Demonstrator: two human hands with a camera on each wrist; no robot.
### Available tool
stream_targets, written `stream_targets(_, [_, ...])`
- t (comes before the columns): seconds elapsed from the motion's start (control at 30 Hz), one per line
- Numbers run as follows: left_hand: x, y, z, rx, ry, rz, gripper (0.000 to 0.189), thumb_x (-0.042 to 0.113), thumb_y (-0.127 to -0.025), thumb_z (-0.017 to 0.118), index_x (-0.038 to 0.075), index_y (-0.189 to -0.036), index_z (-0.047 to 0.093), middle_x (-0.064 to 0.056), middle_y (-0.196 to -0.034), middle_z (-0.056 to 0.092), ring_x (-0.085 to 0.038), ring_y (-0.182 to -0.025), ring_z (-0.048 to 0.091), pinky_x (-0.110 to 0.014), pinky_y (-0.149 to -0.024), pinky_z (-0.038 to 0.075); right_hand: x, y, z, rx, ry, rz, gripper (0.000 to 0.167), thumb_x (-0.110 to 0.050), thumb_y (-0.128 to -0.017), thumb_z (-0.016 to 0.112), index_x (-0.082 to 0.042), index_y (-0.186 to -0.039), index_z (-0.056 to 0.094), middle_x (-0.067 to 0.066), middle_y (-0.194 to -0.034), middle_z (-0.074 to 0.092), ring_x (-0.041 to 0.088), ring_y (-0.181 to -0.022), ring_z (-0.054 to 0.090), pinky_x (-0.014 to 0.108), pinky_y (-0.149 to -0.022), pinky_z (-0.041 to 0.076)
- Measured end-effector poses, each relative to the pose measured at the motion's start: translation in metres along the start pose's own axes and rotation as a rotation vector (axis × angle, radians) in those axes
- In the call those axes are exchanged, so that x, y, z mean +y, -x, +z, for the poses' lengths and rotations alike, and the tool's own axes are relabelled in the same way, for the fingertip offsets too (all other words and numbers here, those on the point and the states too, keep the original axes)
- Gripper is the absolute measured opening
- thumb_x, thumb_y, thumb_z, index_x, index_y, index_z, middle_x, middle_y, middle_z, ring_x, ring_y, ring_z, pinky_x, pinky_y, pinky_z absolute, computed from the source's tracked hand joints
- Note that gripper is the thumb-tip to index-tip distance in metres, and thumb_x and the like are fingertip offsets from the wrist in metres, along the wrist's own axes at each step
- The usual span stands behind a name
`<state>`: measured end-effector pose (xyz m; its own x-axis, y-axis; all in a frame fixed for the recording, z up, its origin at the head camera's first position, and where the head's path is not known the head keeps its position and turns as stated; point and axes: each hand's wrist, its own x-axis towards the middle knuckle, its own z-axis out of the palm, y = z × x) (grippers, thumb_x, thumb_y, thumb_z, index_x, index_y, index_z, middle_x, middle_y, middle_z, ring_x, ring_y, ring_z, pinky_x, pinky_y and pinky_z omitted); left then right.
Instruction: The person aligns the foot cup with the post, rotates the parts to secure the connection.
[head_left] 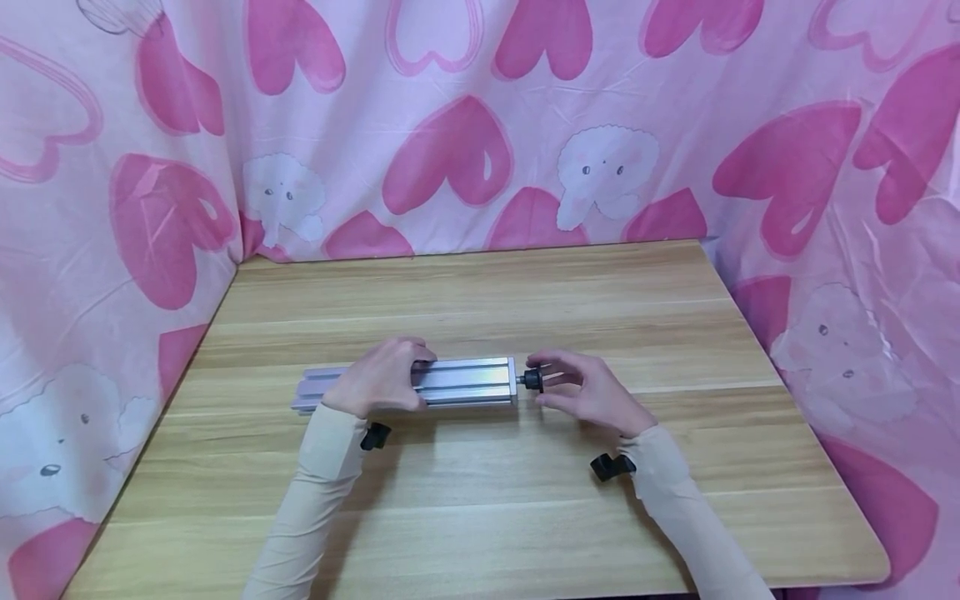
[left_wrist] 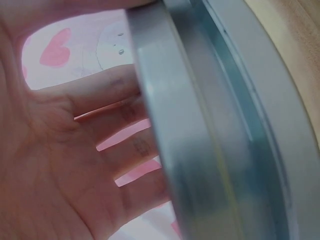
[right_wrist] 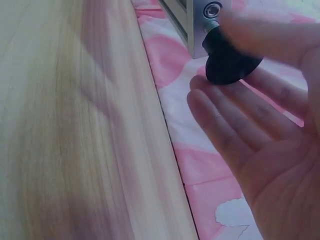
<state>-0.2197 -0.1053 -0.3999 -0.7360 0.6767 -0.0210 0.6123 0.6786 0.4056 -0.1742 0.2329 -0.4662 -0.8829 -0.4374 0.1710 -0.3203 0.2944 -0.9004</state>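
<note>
A silver aluminium extrusion profile [head_left: 468, 382] with long grooves is held level, its shadow falling on the table below. My left hand [head_left: 382, 379] grips it near the middle, thumb on the near side and fingers over the far side. In the left wrist view the fingers reach behind the grooved metal [left_wrist: 175, 120]. A black levelling foot [head_left: 533, 380] sticks out from the profile's right end on a short threaded stem. My right hand [head_left: 581, 387] has thumb and fingers around this foot. In the right wrist view the thumb overlaps the black foot [right_wrist: 230, 62], with the fingers behind it.
The wood-grain table [head_left: 480, 517] spreads under both hands. A pink curtain with hearts [head_left: 450, 158] hangs behind and at both sides. Black wrist mounts [head_left: 611, 467] sit on both sleeves. A bolt head [right_wrist: 212, 10] shows in the profile's end plate beside the stem.
</note>
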Motion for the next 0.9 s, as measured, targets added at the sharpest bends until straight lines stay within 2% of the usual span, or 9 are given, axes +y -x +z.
stream_targets(0.07, [-0.0003,0.0006,0.0005,0.001,-0.006,0.001,0.047,0.016,-0.061,0.078,0.001,-0.105,0.075,-0.005,-0.092,0.069,-0.014,-0.077,0.054,-0.03,-0.072,0.049,0.0,-0.0005,0.0007,0.006,0.001,-0.015,0.056,0.001,-0.081,0.079,-0.001,-0.133,0.061,0.01,-0.126,0.07,0.022,-0.107,0.071,0.036,-0.096,0.055])
stream_targets(0.17, [-0.0006,0.0013,0.0013,0.003,-0.009,-0.002,0.049,0.017,-0.061,0.078,0.001,-0.107,0.075,-0.006,-0.096,0.07,-0.014,-0.078,0.055,-0.031,-0.075,0.051,-0.0003,-0.0003,0.0008,0.018,0.016,0.004,0.051,-0.002,-0.084,0.078,0.001,-0.132,0.062,0.006,-0.12,0.072,0.02,-0.103,0.071,0.033,-0.094,0.056])
stream_targets(0.43, [-0.0006,0.0024,0.0015,0.002,-0.01,-0.011,0.051,0.019,-0.062,0.078,0.002,-0.109,0.074,-0.007,-0.098,0.071,-0.015,-0.078,0.055,-0.031,-0.073,0.05,-0.0001,-0.0006,-0.0015,0.015,0.062,0.117,0.043,-0.029,-0.096,0.067,-0.001,-0.13,0.065,0.01,-0.117,0.073,0.02,-0.101,0.072,0.025,-0.088,0.056])
stream_targets(0.63, [0.0008,0.0006,0.0037,0.001,-0.019,-0.008,0.049,0.02,-0.061,0.079,0.003,-0.107,0.075,-0.004,-0.093,0.068,-0.014,-0.075,0.054,-0.029,-0.07,0.047,0.0005,-0.0012,-0.0028,-0.008,0.085,0.16,0.033,-0.036,-0.103,0.054,-0.01,-0.109,0.074,0.004,-0.092,0.077,0.021,-0.082,0.073,0.029,-0.077,0.057])
stream_targets(0.77, [0.0025,0.0001,0.0035,-0.001,-0.015,-0.019,0.049,0.02,-0.061,0.079,0.003,-0.107,0.075,-0.003,-0.09,0.066,-0.014,-0.074,0.053,-0.028,-0.069,0.045,0.0015,-0.0021,-0.0024,-0.032,0.047,0.173,0.04,-0.037,-0.105,0.049,-0.006,-0.098,0.074,0.007,-0.083,0.076,0.027,-0.073,0.074,0.035,-0.07,0.059])
stream_targets(0.9, [0.0037,0.0003,0.0023,-0.005,-0.007,-0.024,0.05,0.02,-0.06,0.078,0.002,-0.108,0.075,-0.004,-0.091,0.066,-0.014,-0.075,0.054,-0.028,-0.068,0.045,0.0029,-0.0026,-0.0024,-0.057,-0.001,0.207,0.053,-0.04,-0.107,0.044,0.002,-0.095,0.073,0.01,-0.08,0.076,0.031,-0.069,0.074,0.041,-0.066,0.06])
